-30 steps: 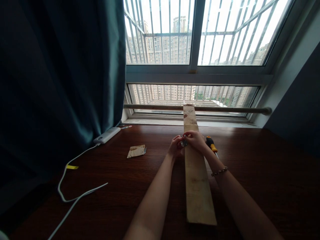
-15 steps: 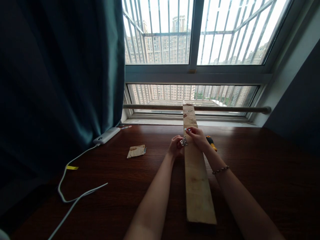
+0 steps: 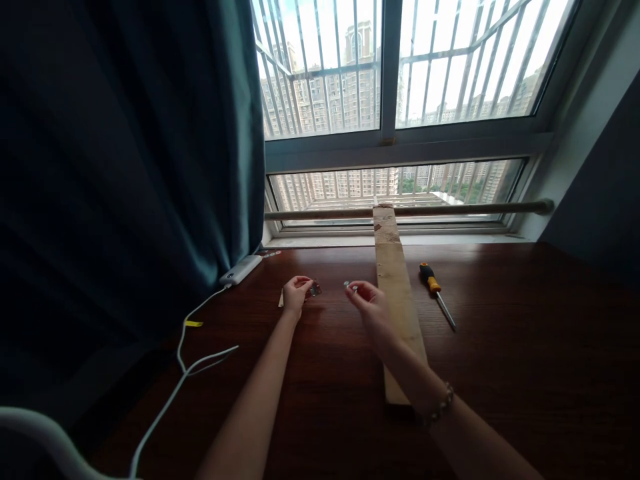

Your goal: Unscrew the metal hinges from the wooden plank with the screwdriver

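Note:
My left hand (image 3: 296, 295) is closed in a pinch on a small metal hinge (image 3: 315, 288) over the dark table, left of the board. Between the fingertips of my right hand (image 3: 371, 308) are small screws (image 3: 347, 285) with shiny round heads. That hand and its wrist are above the long wooden board (image 3: 393, 267), which they partly cover. A small wood piece (image 3: 281, 300) lies behind my left hand, mostly hidden by it. To the right of the board lies a screwdriver (image 3: 431, 281) with a black and yellow handle.
On the left of the table (image 3: 320, 373) lie a white power strip (image 3: 241, 271), its white cable (image 3: 181, 347) and a yellow tag (image 3: 194, 324). A dark curtain (image 3: 200, 133) hangs at the left. Ahead, a rail (image 3: 325, 214) crosses the window by the board's far end.
My left hand has moved left off the board's edge with the hinge. My right hand has also come left and nearer with the screws, uncovering the screwdriver. The view has shifted slightly.

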A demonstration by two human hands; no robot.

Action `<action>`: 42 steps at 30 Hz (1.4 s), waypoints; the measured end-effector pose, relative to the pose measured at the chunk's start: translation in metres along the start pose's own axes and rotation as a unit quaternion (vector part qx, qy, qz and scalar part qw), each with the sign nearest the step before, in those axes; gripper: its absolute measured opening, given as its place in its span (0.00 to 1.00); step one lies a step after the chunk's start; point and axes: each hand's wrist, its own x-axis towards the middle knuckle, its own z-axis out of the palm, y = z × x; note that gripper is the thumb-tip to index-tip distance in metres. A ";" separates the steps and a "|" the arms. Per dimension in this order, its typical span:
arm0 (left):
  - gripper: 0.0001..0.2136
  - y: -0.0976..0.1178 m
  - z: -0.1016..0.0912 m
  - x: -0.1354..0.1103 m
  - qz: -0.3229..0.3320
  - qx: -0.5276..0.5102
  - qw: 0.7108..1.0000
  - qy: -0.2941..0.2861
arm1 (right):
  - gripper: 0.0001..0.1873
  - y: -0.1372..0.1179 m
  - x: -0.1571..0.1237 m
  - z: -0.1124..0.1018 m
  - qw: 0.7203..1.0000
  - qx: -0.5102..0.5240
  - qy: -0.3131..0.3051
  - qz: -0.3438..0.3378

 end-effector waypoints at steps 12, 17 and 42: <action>0.07 -0.031 -0.059 0.023 0.078 0.210 0.968 0.108 | 0.05 0.070 -0.074 0.029 0.973 -0.224 -0.038 -0.040; 0.09 -0.034 -0.060 0.022 0.090 0.259 0.956 0.108 | 0.04 0.076 -0.072 0.030 0.970 -0.235 -0.051 -0.041; 0.19 -0.033 -0.056 0.016 0.125 0.434 0.891 0.042 | 0.04 0.074 -0.073 0.031 0.967 -0.246 -0.048 -0.037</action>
